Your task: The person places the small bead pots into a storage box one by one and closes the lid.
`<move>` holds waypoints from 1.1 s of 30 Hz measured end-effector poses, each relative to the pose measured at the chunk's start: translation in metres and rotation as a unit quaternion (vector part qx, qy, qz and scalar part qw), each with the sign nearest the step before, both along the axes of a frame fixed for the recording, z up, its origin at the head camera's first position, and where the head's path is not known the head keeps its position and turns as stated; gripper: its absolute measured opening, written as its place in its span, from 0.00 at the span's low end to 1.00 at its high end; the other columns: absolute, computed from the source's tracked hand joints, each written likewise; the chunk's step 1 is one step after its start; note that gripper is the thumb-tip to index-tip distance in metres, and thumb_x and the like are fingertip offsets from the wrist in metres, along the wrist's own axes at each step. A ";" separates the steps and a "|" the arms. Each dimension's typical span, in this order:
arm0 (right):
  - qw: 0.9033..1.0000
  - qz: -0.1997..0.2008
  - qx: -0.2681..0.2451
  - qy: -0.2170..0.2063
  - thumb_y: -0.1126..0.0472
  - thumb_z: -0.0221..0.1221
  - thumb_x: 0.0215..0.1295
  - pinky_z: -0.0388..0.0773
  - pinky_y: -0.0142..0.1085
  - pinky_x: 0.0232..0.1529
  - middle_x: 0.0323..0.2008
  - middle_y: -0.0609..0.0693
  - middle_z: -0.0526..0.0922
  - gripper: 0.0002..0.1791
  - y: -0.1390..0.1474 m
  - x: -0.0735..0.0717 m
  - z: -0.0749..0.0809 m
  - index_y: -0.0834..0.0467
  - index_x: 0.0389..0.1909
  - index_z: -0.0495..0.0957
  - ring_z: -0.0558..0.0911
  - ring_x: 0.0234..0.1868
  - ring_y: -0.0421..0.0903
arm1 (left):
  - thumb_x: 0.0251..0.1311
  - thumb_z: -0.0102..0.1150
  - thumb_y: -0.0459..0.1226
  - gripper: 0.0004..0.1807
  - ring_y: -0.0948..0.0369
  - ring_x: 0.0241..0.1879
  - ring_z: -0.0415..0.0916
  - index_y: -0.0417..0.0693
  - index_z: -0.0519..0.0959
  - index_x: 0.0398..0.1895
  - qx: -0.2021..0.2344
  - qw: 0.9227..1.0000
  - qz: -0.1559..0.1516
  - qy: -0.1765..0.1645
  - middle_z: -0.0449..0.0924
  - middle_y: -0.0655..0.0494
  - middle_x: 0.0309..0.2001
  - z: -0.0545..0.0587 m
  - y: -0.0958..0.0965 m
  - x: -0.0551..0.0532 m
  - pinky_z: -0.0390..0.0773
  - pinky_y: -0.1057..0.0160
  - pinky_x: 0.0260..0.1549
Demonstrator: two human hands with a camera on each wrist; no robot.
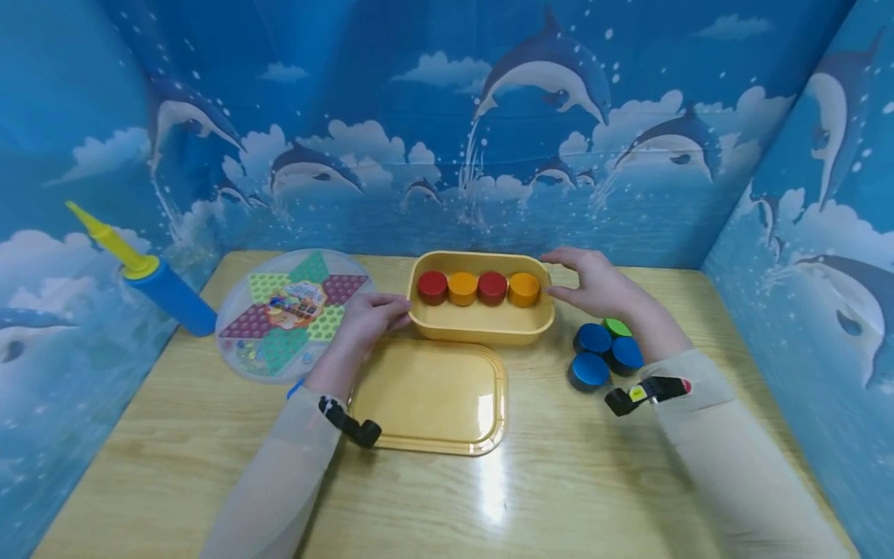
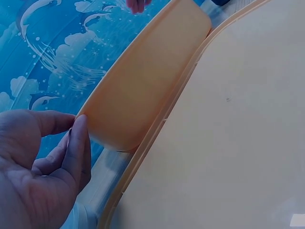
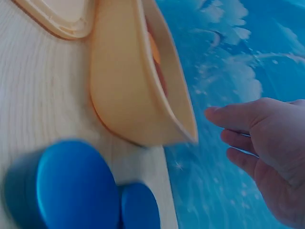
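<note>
A yellow oblong plastic box (image 1: pixel 461 320) stands near the back of the table. Inside it, red round pieces (image 1: pixel 492 288) alternate with orange ones (image 1: pixel 462 288) in one row. My left hand (image 1: pixel 365 322) pinches the box's rim at its left end with thumb and fingertips, as the left wrist view also shows. At the other end, my right hand (image 1: pixel 594 286) is held beside the box with fingers extended; the right wrist view shows a gap between its fingertips and the rim. A flat yellow lid (image 1: pixel 429 396) lies in front of the box.
Blue round pieces (image 1: pixel 589 371) and a green one (image 1: pixel 618 327) cluster below my right forearm. A round Chinese checkers board (image 1: pixel 296 314) lies at the left, beside a blue and yellow hand pump (image 1: pixel 174 299). A dolphin-print curtain (image 1: pixel 433 116) encloses the table.
</note>
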State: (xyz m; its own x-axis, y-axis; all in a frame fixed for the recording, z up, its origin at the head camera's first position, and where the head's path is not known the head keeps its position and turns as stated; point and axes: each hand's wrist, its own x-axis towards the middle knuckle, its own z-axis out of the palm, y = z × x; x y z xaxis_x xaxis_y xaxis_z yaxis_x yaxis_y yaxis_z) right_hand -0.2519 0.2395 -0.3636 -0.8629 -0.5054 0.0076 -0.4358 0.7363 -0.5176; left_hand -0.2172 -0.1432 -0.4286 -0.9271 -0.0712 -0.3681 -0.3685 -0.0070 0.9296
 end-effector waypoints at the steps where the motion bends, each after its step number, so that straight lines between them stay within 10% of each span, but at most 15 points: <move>1: 1.000 -0.006 -0.003 -0.001 0.64 0.67 0.74 0.71 0.64 0.72 0.72 0.66 0.71 0.30 0.006 0.003 0.001 0.64 0.74 0.72 0.69 0.72 0.67 | 0.72 0.66 0.30 0.17 0.58 0.44 0.87 0.29 0.81 0.60 0.001 1.000 -0.001 0.001 0.80 0.38 0.56 0.000 0.000 0.000 0.89 0.66 0.48; 17: 0.995 -0.058 -0.021 -0.082 0.55 0.66 0.76 0.69 0.66 0.72 0.70 0.71 0.71 0.35 0.096 0.031 -0.011 0.69 0.74 0.68 0.68 0.71 0.74 | 0.73 0.64 0.28 0.18 0.60 0.41 0.86 0.27 0.79 0.62 0.014 1.000 -0.006 -0.004 0.79 0.37 0.58 0.004 0.001 0.001 0.89 0.66 0.48; 33: 0.992 -0.068 -0.032 -0.101 0.55 0.67 0.75 0.80 0.63 0.64 0.68 0.73 0.73 0.35 0.114 0.038 -0.042 0.73 0.72 0.69 0.75 0.67 0.72 | 0.74 0.63 0.30 0.19 0.56 0.49 0.85 0.28 0.78 0.63 0.015 1.000 -0.012 -0.014 0.78 0.38 0.59 0.003 0.000 0.000 0.88 0.65 0.51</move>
